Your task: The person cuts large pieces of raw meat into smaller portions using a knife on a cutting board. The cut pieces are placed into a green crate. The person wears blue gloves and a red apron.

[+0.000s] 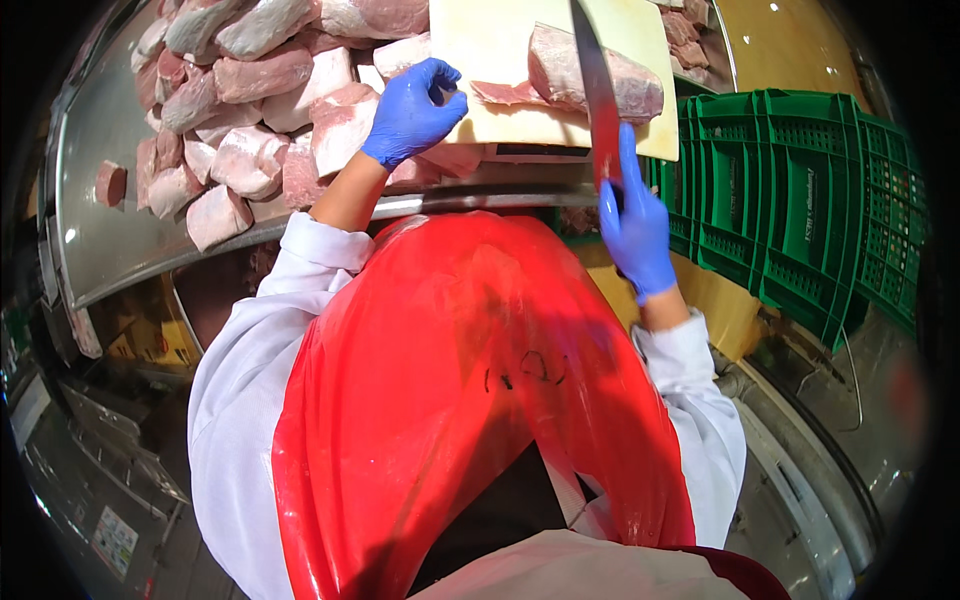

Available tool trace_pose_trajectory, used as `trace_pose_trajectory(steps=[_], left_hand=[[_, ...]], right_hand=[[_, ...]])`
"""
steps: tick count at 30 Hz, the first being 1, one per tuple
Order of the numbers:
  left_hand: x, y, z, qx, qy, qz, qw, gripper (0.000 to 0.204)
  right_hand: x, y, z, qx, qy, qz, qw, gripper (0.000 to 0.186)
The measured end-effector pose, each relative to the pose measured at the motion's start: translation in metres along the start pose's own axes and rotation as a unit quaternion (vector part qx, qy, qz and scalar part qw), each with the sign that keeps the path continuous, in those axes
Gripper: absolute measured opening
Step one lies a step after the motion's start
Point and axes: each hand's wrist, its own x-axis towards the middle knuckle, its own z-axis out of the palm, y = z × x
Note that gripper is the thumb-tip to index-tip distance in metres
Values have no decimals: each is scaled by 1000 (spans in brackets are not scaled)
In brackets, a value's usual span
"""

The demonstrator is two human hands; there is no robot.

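My right hand [640,232], in a blue glove, is closed round the handle of a long knife [598,95]. Its index finger stretches up along the blade, which points away from me and crosses in front of a piece of meat [560,68]. That piece lies on a white cutting board [470,40], with a thin strip [508,93] trailing off its left end. Over the board's left edge, my blue-gloved left hand [410,112] is curled into a loose fist, apart from the meat piece, and nothing shows in it.
A heap of pale pink meat pieces [245,160] covers the metal table [95,230] left of the board. Green plastic crates [800,200] stand at the right. More meat [685,40] lies beyond the board's right edge. My red apron [480,350] is close to the table's front rail.
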Motion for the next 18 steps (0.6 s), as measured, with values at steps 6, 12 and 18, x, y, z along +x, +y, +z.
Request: trace_pose_trajectory(steps=[6, 12, 18], left_hand=[[29, -6, -32, -59, -15, 89, 994, 31], [55, -18, -31, -135, -35, 92, 986, 28], [92, -23, -8, -187, -66, 40, 979, 23]], right_hand=[[101, -37, 86, -107, 161, 78, 978, 69], [66, -56, 122, -251, 49, 163, 953, 83], [-7, -110, 93, -222, -109, 266, 932, 86]])
